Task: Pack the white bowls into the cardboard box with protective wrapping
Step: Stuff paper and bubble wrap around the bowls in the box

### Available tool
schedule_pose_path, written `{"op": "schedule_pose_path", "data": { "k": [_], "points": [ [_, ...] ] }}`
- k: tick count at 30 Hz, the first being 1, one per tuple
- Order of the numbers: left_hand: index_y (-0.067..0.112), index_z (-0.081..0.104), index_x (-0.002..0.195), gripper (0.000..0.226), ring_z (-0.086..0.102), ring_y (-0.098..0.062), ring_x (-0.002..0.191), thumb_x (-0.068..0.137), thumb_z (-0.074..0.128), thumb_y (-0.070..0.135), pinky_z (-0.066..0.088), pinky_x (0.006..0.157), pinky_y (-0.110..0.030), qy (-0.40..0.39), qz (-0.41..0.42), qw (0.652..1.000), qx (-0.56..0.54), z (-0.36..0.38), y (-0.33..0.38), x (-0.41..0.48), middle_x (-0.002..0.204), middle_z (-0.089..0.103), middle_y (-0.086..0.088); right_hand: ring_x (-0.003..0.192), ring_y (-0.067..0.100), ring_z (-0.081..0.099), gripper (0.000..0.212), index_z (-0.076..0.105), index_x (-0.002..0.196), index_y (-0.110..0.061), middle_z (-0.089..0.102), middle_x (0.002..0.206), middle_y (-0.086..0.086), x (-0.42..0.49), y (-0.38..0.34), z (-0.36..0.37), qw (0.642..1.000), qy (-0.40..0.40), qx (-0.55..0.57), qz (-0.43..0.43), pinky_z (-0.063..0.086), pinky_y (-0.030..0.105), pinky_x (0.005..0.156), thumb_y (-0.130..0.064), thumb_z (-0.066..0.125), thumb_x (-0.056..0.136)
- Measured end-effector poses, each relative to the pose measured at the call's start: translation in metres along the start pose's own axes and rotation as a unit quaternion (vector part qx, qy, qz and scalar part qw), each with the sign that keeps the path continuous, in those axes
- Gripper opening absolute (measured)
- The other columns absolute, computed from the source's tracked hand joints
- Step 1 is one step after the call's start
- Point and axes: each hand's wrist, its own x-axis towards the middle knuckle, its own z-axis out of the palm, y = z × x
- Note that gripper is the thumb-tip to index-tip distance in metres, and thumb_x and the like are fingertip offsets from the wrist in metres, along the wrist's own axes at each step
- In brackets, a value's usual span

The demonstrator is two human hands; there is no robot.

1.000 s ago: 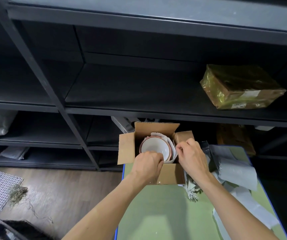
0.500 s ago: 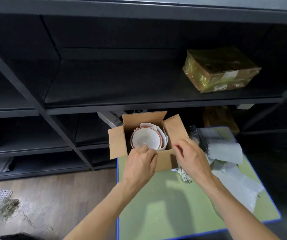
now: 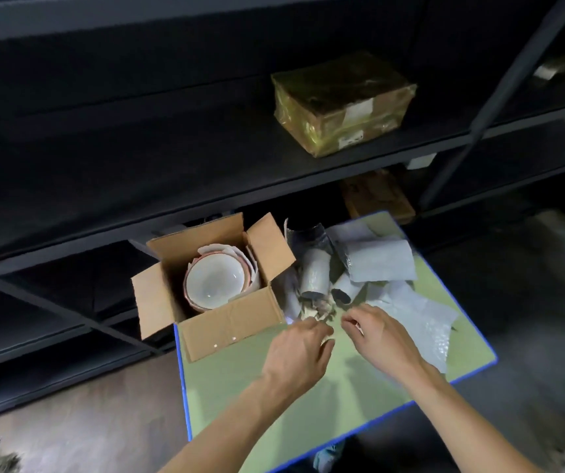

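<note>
Hands meet low over the green desk, the left hand and right hand close together. Their fingers are curled toward a crumpled scrap just past the fingertips. From here I can't tell whether either one actually grips it. Beyond the scrap and off to the right lies the loose protective wrapping, with a couple of rolled pieces pointing back at the hands. The cardboard box stands open, beyond and to the left, so the left hand is nearer it. The white bowls are inside, nested and tilted, with paper between them. On the shelf behind sits a film-wrapped parcel. Its white labels are too small to read.
</note>
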Motion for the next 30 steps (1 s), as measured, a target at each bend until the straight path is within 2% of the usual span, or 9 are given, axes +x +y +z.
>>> {"op": "schedule_pose_path", "data": {
  "k": [3, 5, 11, 14, 16, 20, 22, 25, 30],
  "points": [
    [0.024, 0.056, 0.131, 0.038, 0.054, -0.022, 0.116, 0.1, 0.043, 0.041, 0.049, 0.089, -0.038, -0.065, -0.006, 0.998, 0.017, 0.024, 0.017, 0.019, 0.125, 0.058, 0.002, 0.119, 0.015, 0.051, 0.028, 0.064, 0.123, -0.025, 0.061, 0.121, -0.008, -0.011, 0.041, -0.005, 0.997, -0.036, -0.014, 0.071, 0.048, 0.032, 0.09, -0.036, 0.05, 0.101],
    [0.022, 0.049, 0.138, 0.044, 0.049, -0.022, 0.124, 0.1, 0.044, 0.042, 0.045, 0.097, -0.037, -0.101, -0.004, 0.994, 0.036, 0.039, 0.026, 0.033, 0.134, 0.052, 0.0, 0.126, 0.018, 0.046, 0.036, 0.058, 0.133, -0.024, 0.057, 0.132, -0.005, -0.019, 0.067, -0.01, 0.992, -0.053, -0.019, 0.111, 0.045, 0.033, 0.096, -0.037, 0.051, 0.101],
    [0.017, 0.031, 0.149, 0.058, 0.033, -0.025, 0.14, 0.1, 0.046, 0.042, 0.039, 0.11, -0.043, -0.174, -0.017, 0.982, 0.075, 0.079, 0.053, 0.069, 0.154, 0.032, -0.007, 0.131, 0.028, 0.042, 0.049, 0.045, 0.145, -0.017, 0.049, 0.141, 0.006, -0.036, 0.135, -0.028, 0.972, -0.093, -0.038, 0.211, 0.042, 0.038, 0.101, -0.036, 0.051, 0.1],
    [0.017, 0.022, 0.154, 0.065, 0.026, -0.025, 0.145, 0.1, 0.046, 0.043, 0.035, 0.114, -0.041, -0.198, -0.031, 0.976, 0.081, 0.091, 0.063, 0.082, 0.16, 0.022, -0.008, 0.127, 0.03, 0.046, 0.045, 0.047, 0.137, -0.014, 0.05, 0.136, 0.009, -0.041, 0.163, -0.032, 0.963, -0.096, -0.032, 0.249, 0.042, 0.038, 0.099, -0.036, 0.052, 0.099],
    [0.016, 0.018, 0.156, 0.068, 0.025, -0.026, 0.146, 0.1, 0.047, 0.043, 0.033, 0.115, -0.04, -0.211, -0.036, 0.973, 0.084, 0.098, 0.067, 0.087, 0.161, 0.02, -0.009, 0.126, 0.031, 0.049, 0.045, 0.048, 0.134, -0.013, 0.052, 0.134, 0.011, -0.041, 0.179, -0.031, 0.956, -0.09, -0.003, 0.278, 0.043, 0.04, 0.1, -0.037, 0.055, 0.097],
    [0.018, 0.021, 0.153, 0.064, 0.033, -0.027, 0.14, 0.1, 0.047, 0.043, 0.039, 0.11, -0.041, -0.231, -0.051, 0.968, 0.083, 0.108, 0.072, 0.089, 0.156, 0.026, -0.009, 0.135, 0.028, 0.045, 0.067, 0.032, 0.151, -0.014, 0.043, 0.149, 0.009, -0.037, 0.195, -0.026, 0.935, -0.108, 0.091, 0.325, 0.042, 0.043, 0.106, -0.041, 0.056, 0.094],
    [0.018, 0.023, 0.152, 0.062, 0.036, -0.027, 0.137, 0.1, 0.048, 0.043, 0.04, 0.107, -0.04, -0.232, -0.057, 0.968, 0.079, 0.11, 0.073, 0.087, 0.154, 0.028, -0.008, 0.125, 0.021, 0.054, 0.066, 0.035, 0.147, -0.02, 0.054, 0.139, 0.002, -0.032, 0.195, -0.025, 0.924, -0.092, 0.158, 0.336, 0.046, 0.039, 0.098, -0.04, 0.061, 0.09],
    [0.019, 0.026, 0.15, 0.06, 0.039, -0.026, 0.134, 0.099, 0.049, 0.042, 0.041, 0.105, -0.04, -0.23, -0.061, 0.969, 0.067, 0.11, 0.073, 0.086, 0.153, 0.029, -0.006, 0.096, 0.016, 0.062, 0.058, 0.041, 0.139, -0.023, 0.066, 0.108, -0.002, -0.025, 0.193, -0.023, 0.904, -0.061, 0.237, 0.35, 0.045, 0.033, 0.077, -0.033, 0.067, 0.088],
    [0.02, 0.026, 0.151, 0.061, 0.04, -0.025, 0.135, 0.099, 0.05, 0.042, 0.039, 0.106, -0.038, -0.223, -0.071, 0.971, 0.044, 0.107, 0.07, 0.087, 0.154, 0.03, -0.004, 0.087, 0.018, 0.066, 0.04, 0.052, 0.12, -0.025, 0.069, 0.09, -0.001, -0.018, 0.191, -0.025, 0.882, -0.015, 0.297, 0.364, 0.053, 0.039, 0.082, -0.019, 0.07, 0.084]
  ]
}}
